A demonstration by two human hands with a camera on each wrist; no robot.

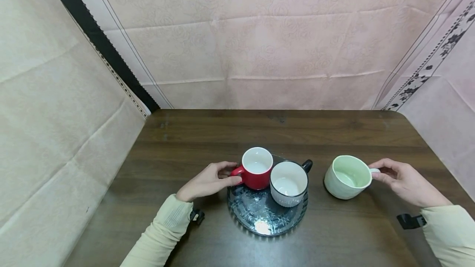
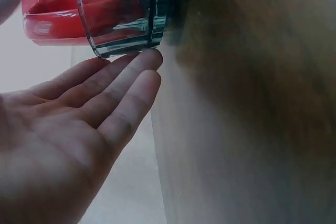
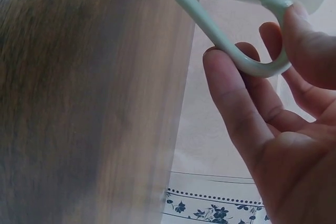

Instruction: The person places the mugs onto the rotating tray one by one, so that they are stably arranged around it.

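A red mug [image 1: 257,168] with a white inside stands on a round, dark glass tray [image 1: 261,221]. Its handle points toward my left hand [image 1: 211,179], whose thumb lies close by that handle. In the left wrist view the fingers [image 2: 126,103] are extended, their tips right at the tray's clear rim [image 2: 123,45]. Beside the red mug sits a white mug [image 1: 288,184] with a dark rim and black handle. Off to the right, a pale green mug [image 1: 346,176] has its handle [image 3: 210,27] pinched between the thumb and fingers of my right hand [image 1: 406,179].
The brown wooden table [image 1: 185,135] holds the tray and the green mug. Pale patterned cloth [image 1: 274,44] hangs beyond its far edge, with more cloth along both sides.
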